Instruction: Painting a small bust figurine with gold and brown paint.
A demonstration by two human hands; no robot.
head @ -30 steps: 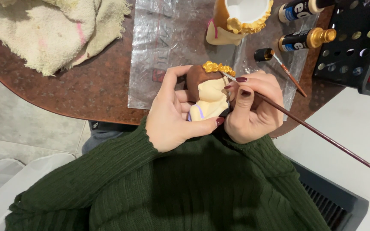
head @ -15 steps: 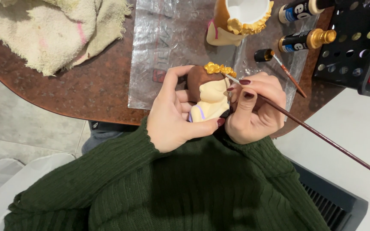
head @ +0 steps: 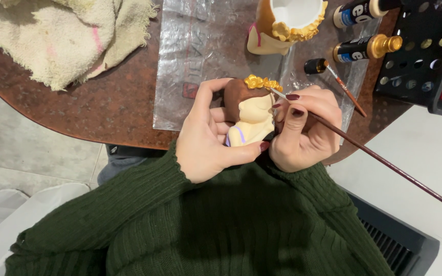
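My left hand (head: 208,138) grips a small ceramic figurine (head: 249,115) with brown hair, a gold crown and a cream body with a purple line. It is held just above the table's near edge. My right hand (head: 303,128) holds a long dark-red paintbrush (head: 379,158) like a pen, its tip touching the figurine's head by the gold crown. Both sleeves are dark green knit.
A clear plastic sheet (head: 195,56) covers part of the brown table (head: 98,107). On it stand a second figurine with a white hollow top (head: 282,25), two paint bottles (head: 364,47), an open bottle cap (head: 315,65) and another brush. A cream towel (head: 57,36) lies left; a black paint rack (head: 425,56) right.
The brush and both hands have shifted only slightly; the brush tip stays at the figurine's crown.
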